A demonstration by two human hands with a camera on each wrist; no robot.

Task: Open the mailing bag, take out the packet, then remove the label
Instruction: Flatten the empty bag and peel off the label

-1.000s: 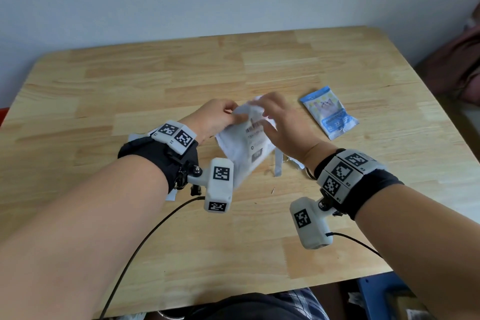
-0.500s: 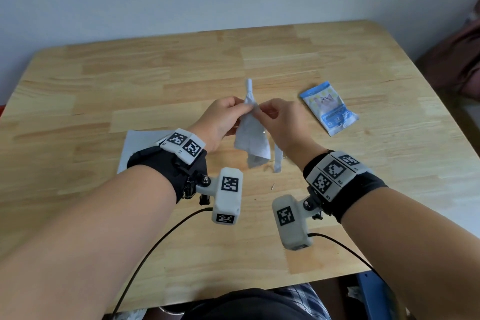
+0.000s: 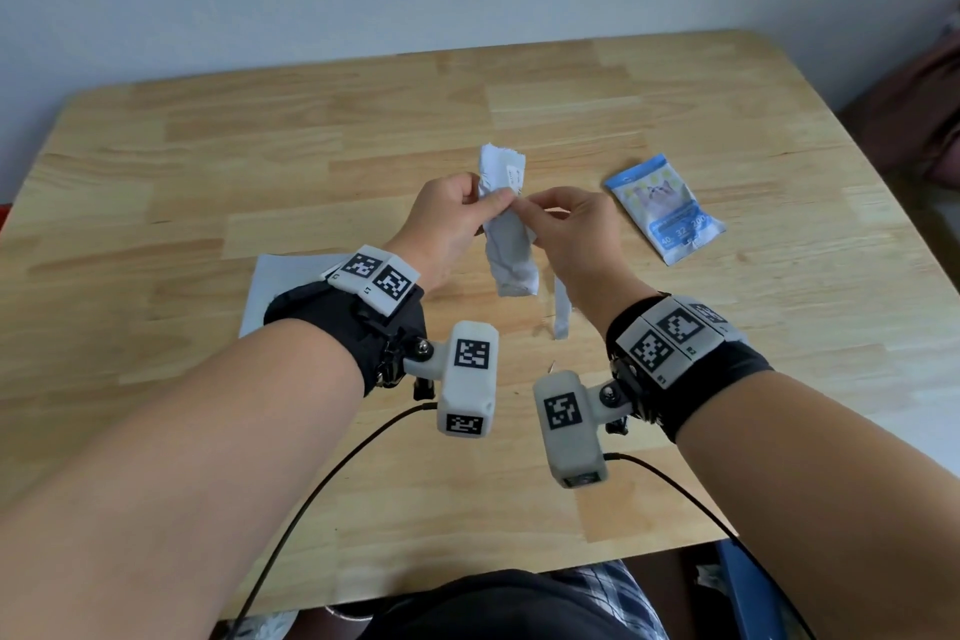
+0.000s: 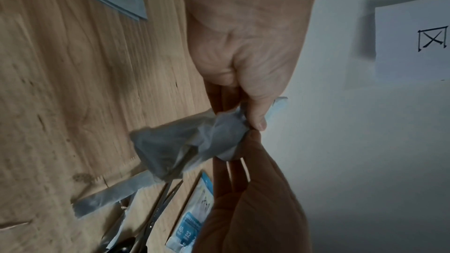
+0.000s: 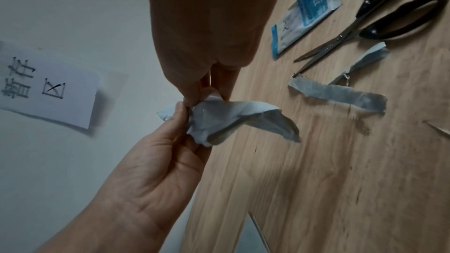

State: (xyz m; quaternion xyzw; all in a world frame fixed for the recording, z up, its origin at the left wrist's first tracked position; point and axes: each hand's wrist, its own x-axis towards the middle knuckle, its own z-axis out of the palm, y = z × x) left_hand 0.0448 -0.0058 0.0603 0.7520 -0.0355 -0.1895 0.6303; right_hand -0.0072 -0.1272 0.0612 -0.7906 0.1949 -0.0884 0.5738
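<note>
Both hands hold the crumpled white mailing bag [image 3: 511,250] upright above the table's middle. My left hand [image 3: 493,207] pinches its upper part between thumb and fingers, and my right hand [image 3: 525,209] pinches the same spot from the other side. A printed end of the bag [image 3: 506,170] sticks up above the fingers; the rest hangs below. The wrist views show the bag [image 4: 190,145] [image 5: 233,120] creased and dangling clear of the wood. The blue packet [image 3: 665,208] lies flat on the table to the right of my right hand.
A cut white strip [image 3: 561,314] lies under my right wrist, with black-handled scissors [image 5: 365,26] beside it. A white sheet [image 3: 291,281] lies under my left wrist. The wooden table [image 3: 571,83] meets a wall with a paper note [image 5: 46,88].
The bag was flat and tilted with its print facing me; now it hangs as a narrow crumpled roll. Both hands have drawn closer together at its top.
</note>
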